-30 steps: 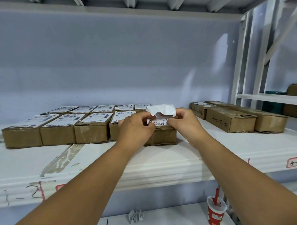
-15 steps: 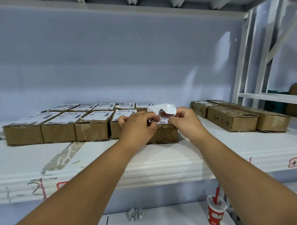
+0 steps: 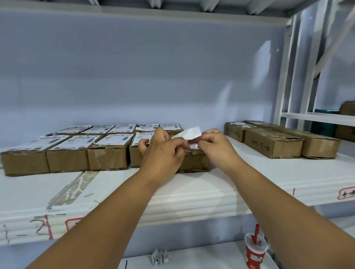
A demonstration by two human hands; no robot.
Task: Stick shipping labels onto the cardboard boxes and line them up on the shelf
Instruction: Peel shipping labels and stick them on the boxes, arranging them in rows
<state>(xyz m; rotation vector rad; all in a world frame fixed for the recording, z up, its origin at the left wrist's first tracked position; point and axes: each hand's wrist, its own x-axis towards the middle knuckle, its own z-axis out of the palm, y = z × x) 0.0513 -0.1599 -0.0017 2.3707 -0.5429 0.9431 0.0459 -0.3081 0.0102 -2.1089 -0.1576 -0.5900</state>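
Now, w/ left hand (image 3: 163, 154) & right hand (image 3: 215, 147) both pinching the curled label (image 3: 187, 133) atop the front-row end box (image 3: 194, 163) on the shelf (image 3: 114, 189), prob best tack near edge square, then smooth back.

Both hands over front-row box (image 3: 193, 161) on shelf (image 3: 194, 194): left hand (image 3: 163, 153) and right hand (image 3: 215, 148) pinch label (image 3: 189, 134) (backing curled up). Labelled boxes (image 3: 68, 156) left, plain boxes (image 3: 273, 143) right.

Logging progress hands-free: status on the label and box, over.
Left hand and right hand both pinch the label. Label's near end on the box, far end curled up. Nothing seen in the way.
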